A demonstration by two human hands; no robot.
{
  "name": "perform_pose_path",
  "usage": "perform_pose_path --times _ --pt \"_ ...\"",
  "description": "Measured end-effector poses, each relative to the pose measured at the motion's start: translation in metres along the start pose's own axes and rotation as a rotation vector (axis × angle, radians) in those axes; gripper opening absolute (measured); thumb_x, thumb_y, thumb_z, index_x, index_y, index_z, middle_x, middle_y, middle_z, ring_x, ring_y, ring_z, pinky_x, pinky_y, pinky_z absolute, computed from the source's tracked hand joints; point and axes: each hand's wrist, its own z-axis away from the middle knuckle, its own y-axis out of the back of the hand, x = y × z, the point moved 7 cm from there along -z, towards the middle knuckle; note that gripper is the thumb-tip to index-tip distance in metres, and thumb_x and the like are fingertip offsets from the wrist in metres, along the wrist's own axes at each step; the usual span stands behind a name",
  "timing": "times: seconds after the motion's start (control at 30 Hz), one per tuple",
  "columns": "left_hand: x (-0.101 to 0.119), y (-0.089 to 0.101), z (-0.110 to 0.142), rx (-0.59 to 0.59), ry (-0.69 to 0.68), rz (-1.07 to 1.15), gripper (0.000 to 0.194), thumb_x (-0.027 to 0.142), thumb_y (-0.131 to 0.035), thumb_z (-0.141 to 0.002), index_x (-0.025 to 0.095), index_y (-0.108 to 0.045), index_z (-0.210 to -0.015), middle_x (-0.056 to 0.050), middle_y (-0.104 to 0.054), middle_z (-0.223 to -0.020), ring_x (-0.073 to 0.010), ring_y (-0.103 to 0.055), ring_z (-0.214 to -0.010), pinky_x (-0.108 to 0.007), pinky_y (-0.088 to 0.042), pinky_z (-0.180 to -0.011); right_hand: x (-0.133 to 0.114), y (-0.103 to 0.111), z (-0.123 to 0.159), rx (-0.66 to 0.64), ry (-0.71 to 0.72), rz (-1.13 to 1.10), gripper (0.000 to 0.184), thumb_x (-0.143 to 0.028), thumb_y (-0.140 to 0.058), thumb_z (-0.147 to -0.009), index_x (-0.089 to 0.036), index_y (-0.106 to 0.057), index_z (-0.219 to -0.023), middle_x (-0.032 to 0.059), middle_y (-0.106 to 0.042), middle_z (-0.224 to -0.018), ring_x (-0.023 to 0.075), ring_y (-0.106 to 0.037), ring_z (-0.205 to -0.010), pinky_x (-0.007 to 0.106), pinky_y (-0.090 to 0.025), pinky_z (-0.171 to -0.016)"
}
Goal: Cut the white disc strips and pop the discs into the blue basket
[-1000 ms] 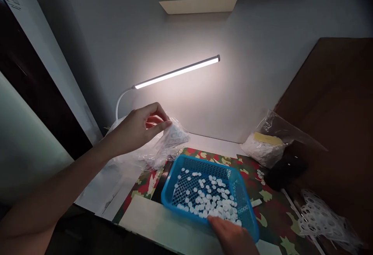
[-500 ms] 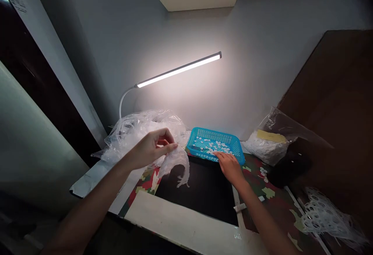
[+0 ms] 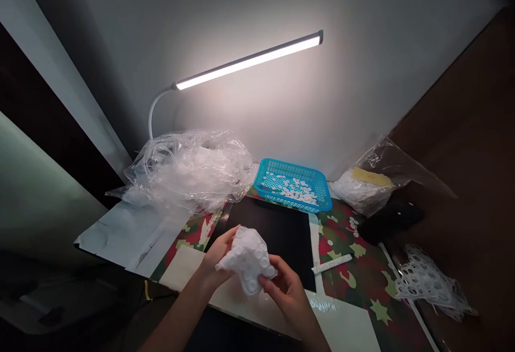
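Observation:
Both my hands hold one crumpled white sheet of round punch-out pieces (image 3: 248,258) above the near edge of a black mat (image 3: 277,228). My left hand (image 3: 215,258) pinches its left side with closed fingers. My right hand (image 3: 284,287) grips its lower right edge. At the back of the mat, near the wall, a blue plastic basket (image 3: 295,185) holds several small white discs.
A heap of clear plastic bags (image 3: 185,167) lies at the back left under a lit bar lamp (image 3: 249,62). A bag of white material (image 3: 368,188) sits at the right, a punched-out white sheet (image 3: 428,279) at the far right. A white stick (image 3: 332,264) lies on the camouflage cloth (image 3: 346,244).
My right hand left the basket by the wall and came back to join the left on the white sheet. Both hands moved nearer to me. The view tilted down.

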Motion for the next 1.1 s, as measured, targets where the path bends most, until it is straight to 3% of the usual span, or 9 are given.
perform_pose_path --times 0.2,0.3,0.4,0.53,0.63,0.8,0.97,1.07,1.1 --pt "0.0 0.033 0.011 0.128 -0.11 -0.225 0.044 0.032 -0.072 -0.071 0.02 -0.051 -0.108 -0.004 -0.061 -0.096 -0.02 -0.06 -0.09 -0.029 -0.044 -0.078 0.001 0.051 0.008 0.274 0.047 0.395 0.033 -0.043 -0.051 -0.089 -0.017 -0.058 -0.069 0.0002 -0.047 -0.069 0.0141 -0.046 -0.065 0.023 -0.036 -0.057" --pt "0.011 0.042 0.01 0.217 -0.257 -0.514 0.055 0.033 -0.074 -0.069 0.021 -0.048 -0.116 -0.004 -0.057 -0.101 -0.0185 -0.058 -0.09 -0.028 -0.044 -0.078 -0.009 0.058 0.005 0.322 0.116 0.492 0.03 -0.04 -0.049 -0.09 -0.018 -0.061 -0.074 0.0041 -0.053 -0.086 0.0159 -0.05 -0.074 0.024 -0.037 -0.061" --pt "0.013 0.039 0.007 0.164 -0.328 -0.776 0.049 0.038 -0.068 -0.074 0.02 -0.051 -0.116 -0.003 -0.056 -0.095 -0.0167 -0.057 -0.085 -0.027 -0.043 -0.075 -0.018 0.059 0.005 0.363 0.154 0.464 0.027 -0.04 -0.049 -0.09 -0.018 -0.061 -0.08 0.0067 -0.053 -0.099 0.0185 -0.052 -0.086 0.024 -0.04 -0.07" --pt "0.004 0.024 0.012 0.006 -0.254 -1.086 0.028 0.044 -0.06 -0.081 0.017 -0.062 -0.086 -0.001 -0.055 -0.081 -0.015 -0.053 -0.074 -0.025 -0.042 -0.065 -0.025 0.067 0.001 0.36 0.105 0.319 0.038 -0.048 -0.05 -0.087 -0.018 -0.052 -0.064 -0.0007 -0.043 -0.065 0.0131 -0.042 -0.06 0.023 -0.036 -0.055" --pt "0.014 0.003 0.017 -0.068 -0.354 -1.265 0.03 0.044 -0.062 -0.08 0.016 -0.062 -0.069 -0.002 -0.053 -0.086 -0.0152 -0.052 -0.078 -0.026 -0.043 -0.071 -0.042 0.081 -0.013 0.376 0.092 0.228 0.041 -0.052 -0.052 -0.084 -0.017 -0.049 -0.061 -0.0043 -0.034 -0.056 0.01 -0.032 -0.051 0.021 -0.027 -0.046" --pt "0.044 -0.048 0.001 -0.258 -0.608 -1.277 0.014 0.033 -0.064 -0.081 0.021 -0.07 -0.084 -0.008 -0.054 -0.117 -0.0219 -0.049 -0.112 -0.033 -0.038 -0.096 -0.128 0.095 -0.038 0.476 0.321 0.287 0.039 -0.051 -0.055 -0.084 -0.019 -0.045 -0.064 -0.0048 -0.033 -0.06 0.0098 -0.033 -0.055 0.02 -0.03 -0.05" --pt "0.079 -0.086 -0.02 -0.185 -0.884 -1.214 0.013 0.029 -0.062 -0.082 0.02 -0.07 -0.086 -0.007 -0.06 -0.106 -0.019 -0.056 -0.1 -0.031 -0.043 -0.09 -0.213 0.071 -0.023 0.382 0.576 0.565 0.034 -0.041 -0.051 -0.089 -0.019 -0.053 -0.064 -0.004 -0.039 -0.058 0.0095 -0.035 -0.053 0.021 -0.03 -0.05" --pt "0.086 -0.091 -0.016 -0.158 -0.941 -1.227 0.015 0.027 -0.061 -0.082 0.02 -0.072 -0.09 -0.007 -0.061 -0.107 -0.0208 -0.057 -0.1 -0.032 -0.044 -0.089 -0.218 0.044 -0.003 0.208 0.642 0.727 0.023 -0.031 -0.052 -0.089 -0.021 -0.063 -0.072 -0.0027 -0.052 -0.06 0.0096 -0.044 -0.05 0.022 -0.032 -0.049" --pt "0.084 -0.088 -0.012 -0.161 -0.916 -1.255 0.017 0.025 -0.058 -0.084 0.021 -0.072 -0.092 -0.007 -0.061 -0.11 -0.0216 -0.057 -0.101 -0.032 -0.044 -0.09 -0.207 0.029 0.002 0.047 0.626 0.759 0.019 -0.028 -0.052 -0.09 -0.022 -0.065 -0.077 -0.0021 -0.057 -0.064 0.0095 -0.047 -0.051 0.021 -0.034 -0.05"
